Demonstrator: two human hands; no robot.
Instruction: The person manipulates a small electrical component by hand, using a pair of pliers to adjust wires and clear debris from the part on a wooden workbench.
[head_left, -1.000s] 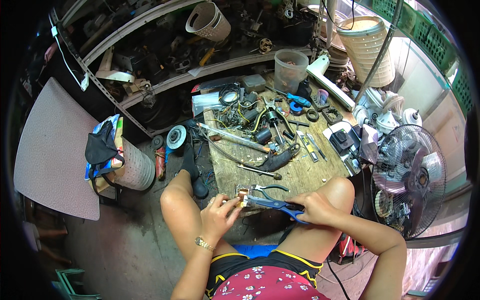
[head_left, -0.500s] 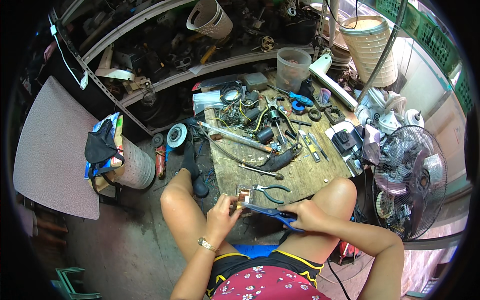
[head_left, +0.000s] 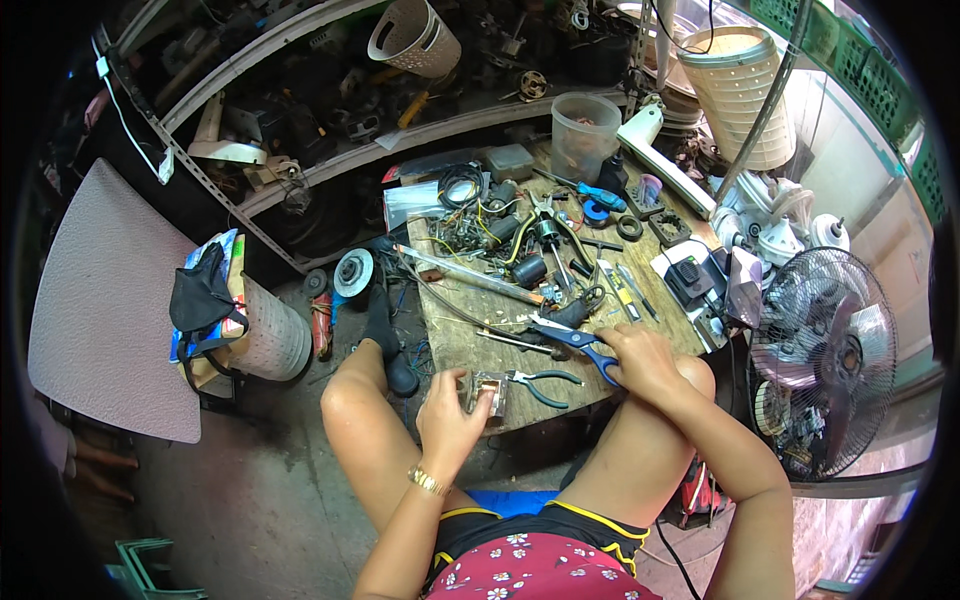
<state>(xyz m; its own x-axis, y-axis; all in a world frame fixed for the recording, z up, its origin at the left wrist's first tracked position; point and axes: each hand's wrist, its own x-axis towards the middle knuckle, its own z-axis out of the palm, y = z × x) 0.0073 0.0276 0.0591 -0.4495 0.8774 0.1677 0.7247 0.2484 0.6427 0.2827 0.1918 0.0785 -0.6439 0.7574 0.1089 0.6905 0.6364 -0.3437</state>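
Note:
At the near edge of the wooden work table (head_left: 455,345), my left hand (head_left: 447,418) pinches a small clear plastic packet (head_left: 494,384) with a copper-coloured and pale part inside. My right hand (head_left: 642,360) grips a pair of blue-handled scissors (head_left: 572,337) by the loops. Their blades point left, low over the table beside a dark power-tool-like part (head_left: 572,312). A pair of pliers (head_left: 545,388) with dark green handles lies between my hands, just right of the packet. How far the blades are apart is too small to tell.
Wires, motor parts and tools crowd the table's far half, with a utility knife (head_left: 622,294) at the right. A caged fan (head_left: 825,360) stands to the right. An angle grinder (head_left: 354,273) lies left of the table, near a perforated bin (head_left: 275,330). Shelves (head_left: 400,140) rise behind.
My right hand has carried the scissors forward and right, away from the packet and over the table. My left hand has shifted slightly right and forward with the packet.

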